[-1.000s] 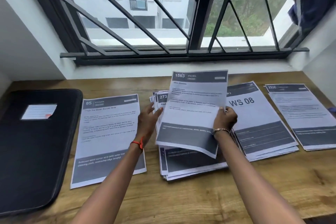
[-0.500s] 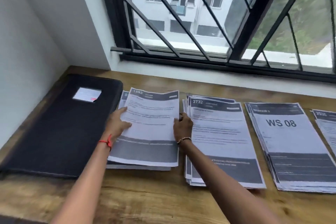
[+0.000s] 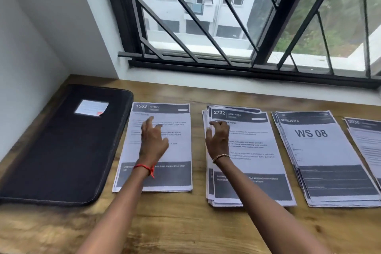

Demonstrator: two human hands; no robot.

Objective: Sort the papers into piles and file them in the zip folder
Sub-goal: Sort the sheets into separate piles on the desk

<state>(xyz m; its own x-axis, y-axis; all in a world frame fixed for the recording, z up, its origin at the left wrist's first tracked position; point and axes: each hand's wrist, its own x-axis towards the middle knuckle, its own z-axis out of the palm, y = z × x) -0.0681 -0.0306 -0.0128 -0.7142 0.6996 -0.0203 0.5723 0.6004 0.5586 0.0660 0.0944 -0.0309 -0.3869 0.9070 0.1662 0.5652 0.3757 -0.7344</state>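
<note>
Several piles of grey-and-white printed sheets lie in a row on the wooden table [image 3: 185, 231]. The kitchen pile [image 3: 177, 150], topped by sheet 1563, is on the left. My left hand [image 3: 153, 140] hovers over it with loose fingers, holding nothing. The thicker living-room pile [image 3: 257, 161], topped by sheet 2732, sits in the middle. My right hand [image 3: 218, 136] is over that pile's upper left corner, fingers bent, fingertips at the sheet edges. The black zip folder [image 3: 61, 150] lies closed at the far left.
A "WS 08" pile [image 3: 325, 156] lies to the right of the middle pile, and another pile [image 3: 369, 142] is cut off at the right edge. A white wall stands at left. A barred window [image 3: 226, 26] runs behind the table.
Sheet 1563 went from held in the air above the middle pile to lying flat on the left pile. Both hands let go of it; the right hand moved to the middle pile.
</note>
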